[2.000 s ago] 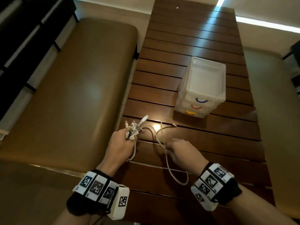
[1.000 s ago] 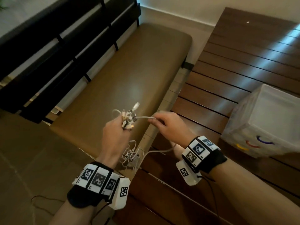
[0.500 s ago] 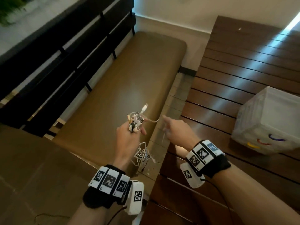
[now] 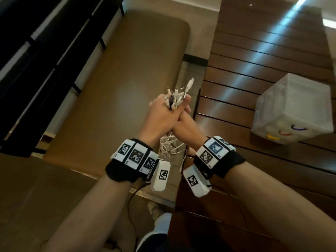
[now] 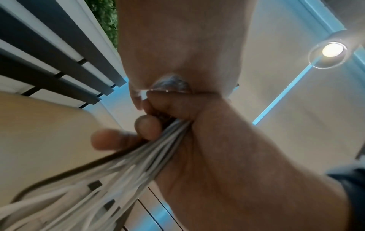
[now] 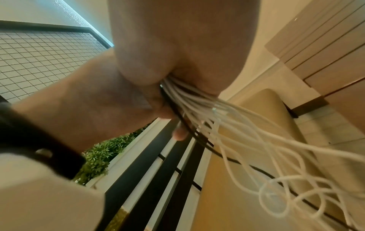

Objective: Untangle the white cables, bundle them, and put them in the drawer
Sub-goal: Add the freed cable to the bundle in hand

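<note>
A bunch of white cables (image 4: 177, 96) stands up out of my left hand (image 4: 161, 110), plug ends fanned out above the fist. The rest hangs in tangled loops (image 4: 168, 148) between my wrists, off the table's left edge. My right hand (image 4: 183, 115) presses against the left, its fingers wrapped round the same bunch. In the left wrist view, curled fingers (image 5: 148, 128) clamp the strands (image 5: 118, 171). From the right wrist, the cables (image 6: 207, 109) stream out of the right hand's grip, one dark cable among them. The white drawer unit (image 4: 294, 106), all drawers shut, stands on the table to the right.
The dark slatted wooden table (image 4: 254, 51) runs along the right. A brown padded bench (image 4: 127, 79) lies to the left, below my hands, with a dark slatted backrest (image 4: 45, 51) behind it. A narrow tiled gap separates bench and table.
My right hand, apart from the left half a second ago, has come in against it and closed round the cable bunch. Both hands sit nearer the table edge.
</note>
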Demonstrator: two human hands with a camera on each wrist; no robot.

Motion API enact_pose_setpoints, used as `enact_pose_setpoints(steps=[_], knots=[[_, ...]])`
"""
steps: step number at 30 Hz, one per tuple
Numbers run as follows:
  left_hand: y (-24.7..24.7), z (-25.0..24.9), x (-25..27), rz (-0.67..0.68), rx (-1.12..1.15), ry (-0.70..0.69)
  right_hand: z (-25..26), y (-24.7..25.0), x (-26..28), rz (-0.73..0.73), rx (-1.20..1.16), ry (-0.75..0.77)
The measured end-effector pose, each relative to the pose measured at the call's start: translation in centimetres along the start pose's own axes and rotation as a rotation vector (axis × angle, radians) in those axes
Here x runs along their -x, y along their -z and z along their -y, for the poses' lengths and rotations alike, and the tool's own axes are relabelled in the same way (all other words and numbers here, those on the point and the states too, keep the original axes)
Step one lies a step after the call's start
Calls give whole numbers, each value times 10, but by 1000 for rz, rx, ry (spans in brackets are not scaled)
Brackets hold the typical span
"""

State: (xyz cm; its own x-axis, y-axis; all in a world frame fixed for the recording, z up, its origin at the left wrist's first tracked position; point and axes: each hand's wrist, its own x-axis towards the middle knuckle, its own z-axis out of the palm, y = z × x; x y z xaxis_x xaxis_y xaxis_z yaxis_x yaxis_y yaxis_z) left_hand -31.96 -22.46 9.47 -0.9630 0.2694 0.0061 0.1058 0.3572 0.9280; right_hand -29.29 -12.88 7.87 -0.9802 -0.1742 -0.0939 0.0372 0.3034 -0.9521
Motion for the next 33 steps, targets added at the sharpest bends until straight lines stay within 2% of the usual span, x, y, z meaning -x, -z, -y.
enact_pose_setpoints(steps=[2, 4, 6, 8, 10, 15, 21, 23, 26, 29, 33], knots=[[2, 3, -2, 27, 72, 78, -3, -4, -4, 7, -98, -37], [4, 5, -2, 14, 168, 96, -7, -2, -6, 33, -93, -52], [7, 7, -5, -19, 299, 75, -8, 0, -10, 91, -71, -50], [7, 12, -8, -56, 329, -4, -10, 2, -13, 119, -69, -71], [6, 14, -16, -74, 291, -79, -9, 9, -19, 127, -55, -79], [7, 11, -37, -37, -8, -248, -12, 24, -33, 224, 54, -101], [1, 19, -49, -129, -155, -293, -24, 22, -41, 116, -158, -174], [1, 19, -52, -77, -168, -307, -23, 22, -41, 84, -120, -152], [2, 9, -54, 97, -110, -295, -26, 27, -40, 56, 6, -130], [2, -3, -58, 94, 10, -290, -32, 30, -38, 47, -13, -195], [-6, -6, -66, 146, -180, -205, -35, 36, -41, -7, 20, -191]])
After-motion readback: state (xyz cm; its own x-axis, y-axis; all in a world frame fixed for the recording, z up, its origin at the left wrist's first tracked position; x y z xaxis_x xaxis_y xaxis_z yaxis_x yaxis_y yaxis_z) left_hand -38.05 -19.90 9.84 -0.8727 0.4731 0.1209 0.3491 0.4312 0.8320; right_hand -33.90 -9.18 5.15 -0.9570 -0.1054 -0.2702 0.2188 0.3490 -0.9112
